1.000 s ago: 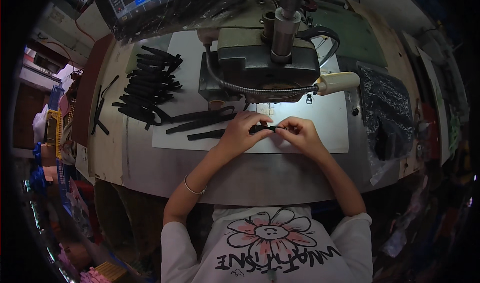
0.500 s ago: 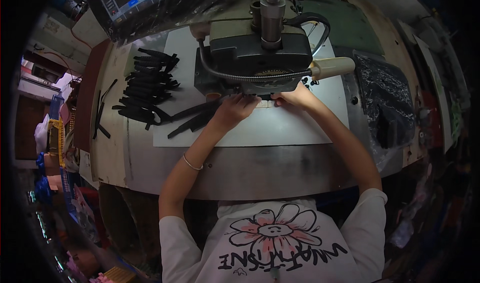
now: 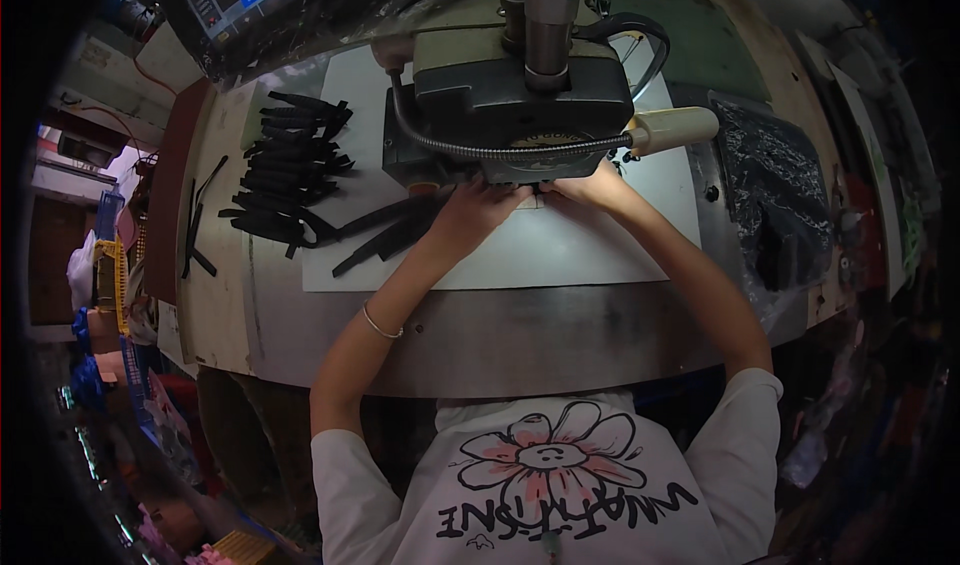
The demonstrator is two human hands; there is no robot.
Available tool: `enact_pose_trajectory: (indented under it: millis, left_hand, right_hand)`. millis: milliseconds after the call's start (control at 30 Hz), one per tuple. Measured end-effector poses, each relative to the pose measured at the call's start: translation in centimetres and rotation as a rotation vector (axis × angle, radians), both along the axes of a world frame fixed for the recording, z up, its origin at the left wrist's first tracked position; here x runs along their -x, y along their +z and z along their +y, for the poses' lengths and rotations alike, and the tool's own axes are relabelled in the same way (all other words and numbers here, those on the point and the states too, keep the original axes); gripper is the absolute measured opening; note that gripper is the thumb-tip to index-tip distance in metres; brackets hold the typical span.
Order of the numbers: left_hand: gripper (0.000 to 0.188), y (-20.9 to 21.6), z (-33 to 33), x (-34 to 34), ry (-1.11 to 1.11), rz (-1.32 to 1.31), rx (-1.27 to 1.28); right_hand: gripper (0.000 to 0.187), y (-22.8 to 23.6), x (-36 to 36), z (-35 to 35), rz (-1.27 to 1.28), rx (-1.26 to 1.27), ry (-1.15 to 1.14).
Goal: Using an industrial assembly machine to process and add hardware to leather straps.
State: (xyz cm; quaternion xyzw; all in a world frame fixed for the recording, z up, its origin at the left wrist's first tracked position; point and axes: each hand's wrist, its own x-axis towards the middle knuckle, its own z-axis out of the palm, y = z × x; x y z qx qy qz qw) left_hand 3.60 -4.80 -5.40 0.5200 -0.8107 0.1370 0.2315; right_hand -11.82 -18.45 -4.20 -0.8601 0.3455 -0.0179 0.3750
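Note:
Under the head of a sewing machine point(image 3: 515, 100), my two hands meet close together over a white sheet point(image 3: 560, 260). My left hand point(image 3: 480, 213) has its fingers closed on a black strap point(image 3: 395, 210), which trails leftward from behind the wrist. Beside it, my right hand point(image 3: 590, 189) is pinched, its fingertips almost touching the left ones. A small dark piece shows between the fingertips, but the machine head partly hides it. More black straps point(image 3: 385, 241) lie loose on the sheet near my left forearm.
A stack of black straps point(image 3: 290, 165) lies left of the machine, with a few thin strips point(image 3: 200, 220) farther left. A pale handle point(image 3: 680, 128) juts from the machine's right side. Dark plastic-wrapped material point(image 3: 775, 190) lies at the right. A screen point(image 3: 270, 5) stands at the back left.
The view has shifted slightly. My hands stay together under the machine head, the left one edging a little nearer to the right one's fingertips.

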Motion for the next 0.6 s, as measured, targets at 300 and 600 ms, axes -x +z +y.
enact_pose_trajectory:
  millis: [300, 600]
  left_hand:
    - [0.022, 0.5, -0.3, 0.1, -0.062, -0.137, 0.083]
    - [0.041, 1.2, 0.5, 0.1, -0.005, -0.163, 0.008]
  right_hand:
    - [0.02, -0.4, 2.6, 3.5, -0.587, 0.492, -0.061]
    - [0.014, -0.7, 3.0, 2.7, -0.634, 0.099, -0.024]
